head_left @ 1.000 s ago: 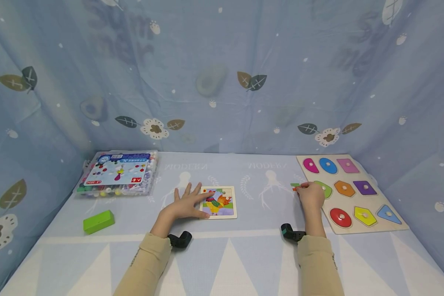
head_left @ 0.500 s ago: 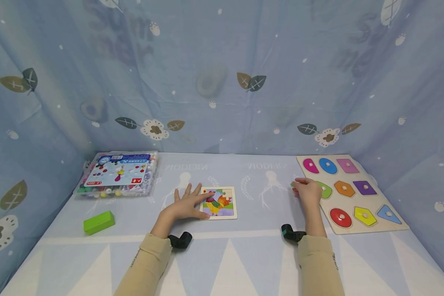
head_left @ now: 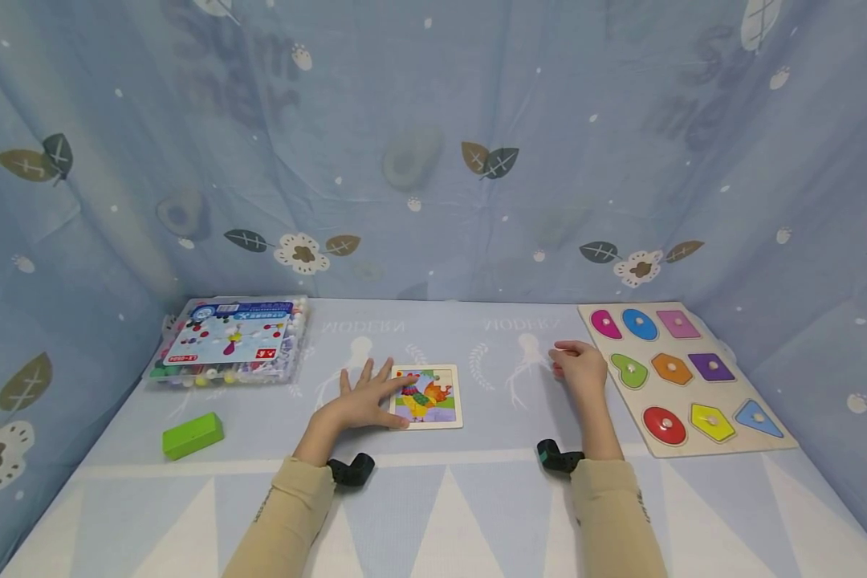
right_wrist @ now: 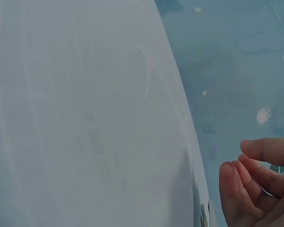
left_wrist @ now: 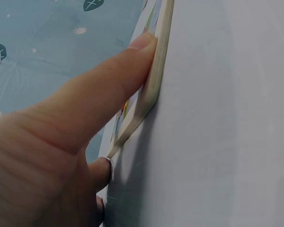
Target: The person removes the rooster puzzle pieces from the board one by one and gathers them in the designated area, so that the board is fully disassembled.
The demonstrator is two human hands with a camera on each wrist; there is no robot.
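In the head view my left hand (head_left: pixel 363 400) lies with fingers spread at the left side of a square wooden picture puzzle (head_left: pixel 435 408). Its index finger and thumb rest on the frame and picture of a colourful bird. From the left wrist, the thumb (left_wrist: pixel 109 75) presses on the edge of the puzzle frame (left_wrist: pixel 156 75). My right hand (head_left: pixel 581 371) is raised left of the shape board, its thumb and fingers drawn together in a pinch. The small green and red puzzle piece seen there before is hidden behind the fingertips (right_wrist: pixel 228 175).
A wooden board (head_left: pixel 639 365) with colourful knobbed shapes lies at the right. At the back left stands a clear plastic case (head_left: pixel 299 341) of small coloured parts, with a green block (head_left: pixel 193 435) nearer the front. A patterned curtain (head_left: pixel 433 160) borders the table.
My right hand has picked the small puzzle piece up from the table and moved left, away from the shape board, uncovering the green heart shape. The left hand stays on the puzzle.
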